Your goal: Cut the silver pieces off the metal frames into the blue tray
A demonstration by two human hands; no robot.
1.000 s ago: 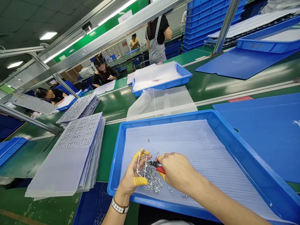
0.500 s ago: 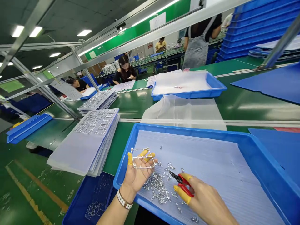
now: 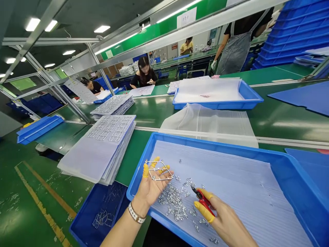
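A thin silvery frame (image 3: pixel 156 169) with a crossbar lies across the fingers of the left hand (image 3: pixel 150 190), above the left part of a blue tray (image 3: pixel 218 145). That hand is palm up, its fingers spread, three of them in yellow finger cots; a studded bracelet (image 3: pixel 136 213) circles the wrist. The right hand (image 3: pixel 223 213), also with yellow cots, has its fingers closed around red-handled nippers (image 3: pixel 203 200), whose dark tips point toward the frame side; whether the tips meet is too small to tell.

Small silvery pieces (image 3: pixel 176 202) lie heaped between the hands, on the pale liner (image 3: pixel 236 185) of the tray, with a few scattered near the heap. Left of the tray, a stack of pale sheets (image 3: pixel 89 157) carries silvery grids (image 3: pixel 110 128) on the green bench (image 3: pixel 138 137). Lower down, a dark blue bin (image 3: pixel 84 209) holds tangled silvery frames (image 3: pixel 103 219). Beyond the tray lie a translucent sheet (image 3: pixel 210 121) and a smaller-looking lined blue tray (image 3: pixel 218 104). Several people are farther back, one in a dark top (image 3: pixel 144 73) seated.
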